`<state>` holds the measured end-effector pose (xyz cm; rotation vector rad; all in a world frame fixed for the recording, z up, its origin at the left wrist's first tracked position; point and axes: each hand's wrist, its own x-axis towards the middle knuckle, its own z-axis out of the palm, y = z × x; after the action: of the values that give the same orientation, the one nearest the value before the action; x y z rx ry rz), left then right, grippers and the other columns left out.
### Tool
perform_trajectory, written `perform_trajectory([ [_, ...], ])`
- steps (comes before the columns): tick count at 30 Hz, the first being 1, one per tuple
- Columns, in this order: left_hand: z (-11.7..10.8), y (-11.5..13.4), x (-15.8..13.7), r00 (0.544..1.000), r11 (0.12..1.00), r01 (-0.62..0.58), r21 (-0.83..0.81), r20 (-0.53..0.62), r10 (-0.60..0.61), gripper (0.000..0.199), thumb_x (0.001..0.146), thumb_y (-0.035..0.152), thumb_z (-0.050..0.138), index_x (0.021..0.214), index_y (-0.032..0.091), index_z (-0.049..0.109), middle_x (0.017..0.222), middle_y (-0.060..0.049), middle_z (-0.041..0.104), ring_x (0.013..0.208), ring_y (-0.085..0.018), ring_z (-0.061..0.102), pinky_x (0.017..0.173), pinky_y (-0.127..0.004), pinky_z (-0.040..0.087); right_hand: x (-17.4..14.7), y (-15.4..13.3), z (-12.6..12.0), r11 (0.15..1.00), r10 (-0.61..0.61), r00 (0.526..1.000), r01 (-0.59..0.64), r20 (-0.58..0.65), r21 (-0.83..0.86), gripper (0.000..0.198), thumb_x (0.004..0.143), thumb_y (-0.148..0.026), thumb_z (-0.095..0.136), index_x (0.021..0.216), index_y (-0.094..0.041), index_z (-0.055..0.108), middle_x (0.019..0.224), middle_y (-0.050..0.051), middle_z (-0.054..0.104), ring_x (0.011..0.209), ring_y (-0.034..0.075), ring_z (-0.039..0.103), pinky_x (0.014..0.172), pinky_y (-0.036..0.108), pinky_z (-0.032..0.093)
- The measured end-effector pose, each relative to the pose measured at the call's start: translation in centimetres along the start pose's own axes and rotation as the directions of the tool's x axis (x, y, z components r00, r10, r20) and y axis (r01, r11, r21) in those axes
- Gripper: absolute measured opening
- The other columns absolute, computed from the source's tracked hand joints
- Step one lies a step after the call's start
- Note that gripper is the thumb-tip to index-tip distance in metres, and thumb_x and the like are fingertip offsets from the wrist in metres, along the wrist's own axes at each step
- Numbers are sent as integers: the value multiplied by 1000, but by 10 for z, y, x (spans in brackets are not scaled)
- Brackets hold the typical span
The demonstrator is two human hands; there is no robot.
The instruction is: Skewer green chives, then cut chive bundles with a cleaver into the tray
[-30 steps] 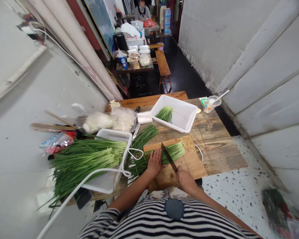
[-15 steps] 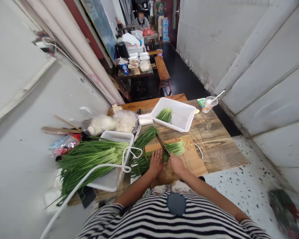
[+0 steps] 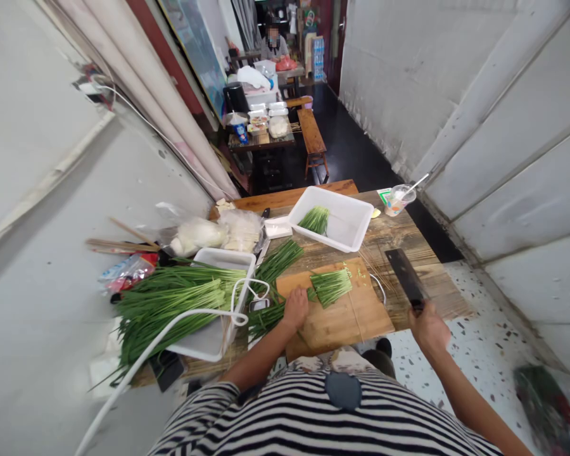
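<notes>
My right hand (image 3: 428,330) grips the handle of a cleaver (image 3: 403,273), its dark blade raised to the right of the wooden cutting board (image 3: 342,320). On the board, a cut bunch of pale garlic chive stems (image 3: 331,287) lies apart from the longer green part. My left hand (image 3: 296,308) is closed over those long garlic chives (image 3: 266,320) at the board's left edge; its fingertips are partly hidden. Many uncut chives (image 3: 171,301) spill from a white tray (image 3: 223,256) on the left. A short cut bunch (image 3: 315,220) sits in the white tub (image 3: 356,218) behind the board.
A white cable (image 3: 185,315) crosses the left tray. Bagged white food (image 3: 199,234) and thin sticks (image 3: 118,244) lie at the back left. A plastic cup with a straw (image 3: 398,201) stands at the table's far right. Farther off, a person (image 3: 274,47) sits at another table.
The cleaver has come out of the chives and swung right with my right hand, past the board's edge. The cut stems now lie separate. My left hand stays on the bunch, its fingers more curled.
</notes>
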<state>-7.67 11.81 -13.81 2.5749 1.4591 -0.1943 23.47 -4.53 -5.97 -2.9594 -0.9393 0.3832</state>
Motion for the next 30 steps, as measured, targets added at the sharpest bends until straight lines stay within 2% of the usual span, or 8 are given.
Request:
perform_trajectory([
  [7, -17, -14, 18, 996, 997, 77, -1, 49, -76, 32, 90, 6, 27, 106, 8, 54, 103, -16, 63, 89, -20, 65, 76, -31, 51, 42, 8, 40, 995, 65, 998, -65, 9, 75, 61, 91, -48, 43, 142, -14, 36, 107, 23, 62, 94, 36, 65, 77, 43, 46],
  [12, -28, -24, 34, 995, 996, 91, 7, 36, -91, 27, 88, 5, 34, 105, 9, 54, 99, -15, 64, 89, -18, 66, 75, -25, 50, 53, 12, 52, 998, 9, 999, -6, -37, 66, 61, 89, -45, 48, 138, -10, 40, 107, 22, 61, 98, 34, 62, 80, 44, 46],
  [15, -39, -32, 45, 993, 993, 120, 17, -20, -120, 27, 88, 4, 34, 104, 9, 55, 99, -15, 64, 85, -18, 66, 72, -25, 50, 43, -3, 52, 985, -172, 974, 174, -149, 0, 44, 89, -36, 48, 121, -6, 54, 111, 25, 58, 107, 35, 55, 86, 44, 43],
  [18, -54, -45, 65, 980, 986, 166, 27, -115, -162, 30, 90, 7, 32, 112, 8, 53, 104, -17, 62, 87, -20, 65, 74, -28, 49, 14, -39, 63, 869, -491, 870, 493, -39, 52, 28, 90, -32, 45, 96, -12, 63, 99, 17, 64, 98, 27, 57, 87, 36, 43],
  [20, -62, -56, 83, 967, 981, 190, 30, -179, -182, 33, 91, 9, 31, 118, 7, 51, 107, -18, 61, 96, -23, 62, 80, -32, 48, -10, -67, 75, 798, -599, 801, 595, 14, 94, 22, 88, -35, 50, 86, -17, 63, 90, 9, 65, 93, 21, 59, 84, 28, 43],
  [22, -64, -67, 102, 943, 973, 230, 24, -252, -217, 36, 92, 10, 32, 122, 7, 50, 109, -18, 61, 101, -26, 60, 86, -36, 46, -28, -90, 86, 772, -632, 774, 625, 37, 112, 19, 89, -31, 48, 84, -17, 61, 89, 8, 65, 91, 20, 59, 80, 26, 42],
  [26, -51, -83, 130, 899, 949, 315, -9, -317, -302, 33, 90, 15, 40, 119, 10, 54, 107, -16, 62, 102, -28, 59, 88, -40, 43, -35, -106, 95, 819, -569, 817, 553, 91, 156, 20, 89, -17, 38, 81, -16, 57, 84, 9, 65, 80, 18, 61, 72, 26, 41],
  [30, -34, -89, 139, 912, 954, 300, -16, -287, -292, 31, 91, 26, 45, 117, 14, 57, 106, -16, 63, 104, -30, 57, 90, -43, 40, -21, -89, 93, 862, -490, 867, 467, 89, 197, 24, 92, -20, 32, 87, -17, 56, 67, 3, 63, 60, 17, 60, 57, 25, 37],
])
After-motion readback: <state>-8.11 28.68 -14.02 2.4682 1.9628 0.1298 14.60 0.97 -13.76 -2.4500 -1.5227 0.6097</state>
